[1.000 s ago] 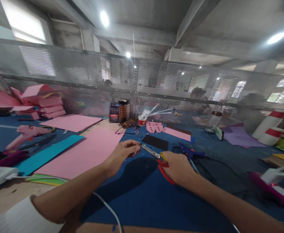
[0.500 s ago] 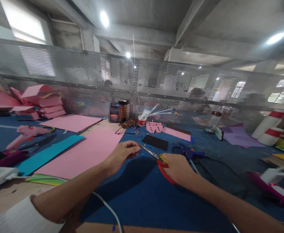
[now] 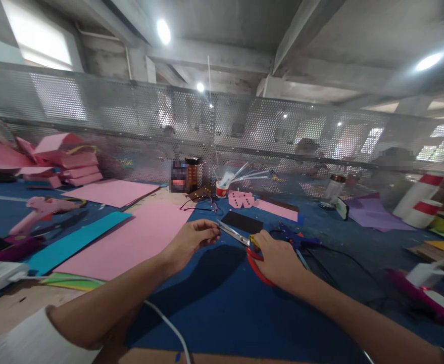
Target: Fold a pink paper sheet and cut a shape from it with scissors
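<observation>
My right hand [image 3: 277,255] is wrapped round the red and yellow handles of a pair of scissors [image 3: 237,235], whose blades point left and away from me. The blade tips reach the fingertips of my left hand [image 3: 195,240]. Thumb and fingers of that hand are pinched together; whatever they hold is too small to make out. Just beyond the blades a black paper strip [image 3: 242,222] lies on the blue tabletop [image 3: 240,308]. A large pink sheet [image 3: 146,237] is left of my left hand.
A blue glue gun [image 3: 299,238] lies right of my right hand, a pink glue gun [image 3: 36,210] at the left. A teal strip [image 3: 81,240] rests on the pink sheet. Further back stand a paper cup [image 3: 222,189] of clear sticks and a dotted pink cut-out [image 3: 241,199]. A white cable [image 3: 168,323] crosses in front.
The scissor blades have turned slightly and look more closed, with the right fingers drawn in round the handles. My left hand has barely moved.
</observation>
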Action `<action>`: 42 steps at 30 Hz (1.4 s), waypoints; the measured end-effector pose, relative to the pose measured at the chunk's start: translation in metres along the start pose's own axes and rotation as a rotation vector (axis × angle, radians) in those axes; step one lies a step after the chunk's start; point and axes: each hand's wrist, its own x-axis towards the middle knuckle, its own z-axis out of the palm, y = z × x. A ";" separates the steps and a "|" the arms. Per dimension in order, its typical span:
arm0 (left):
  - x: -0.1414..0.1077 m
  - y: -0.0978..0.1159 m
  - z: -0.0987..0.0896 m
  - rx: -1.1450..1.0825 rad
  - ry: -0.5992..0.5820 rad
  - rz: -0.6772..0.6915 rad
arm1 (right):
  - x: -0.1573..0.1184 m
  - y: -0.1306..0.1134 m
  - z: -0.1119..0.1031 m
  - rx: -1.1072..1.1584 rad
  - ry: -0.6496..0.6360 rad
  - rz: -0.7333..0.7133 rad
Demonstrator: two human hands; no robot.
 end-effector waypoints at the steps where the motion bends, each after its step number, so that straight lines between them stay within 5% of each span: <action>1: 0.000 0.000 0.000 0.005 -0.005 0.007 | 0.000 0.000 0.000 -0.002 -0.001 0.002; 42: -0.001 -0.002 0.001 0.070 -0.019 0.002 | -0.004 -0.004 -0.002 0.019 0.008 0.014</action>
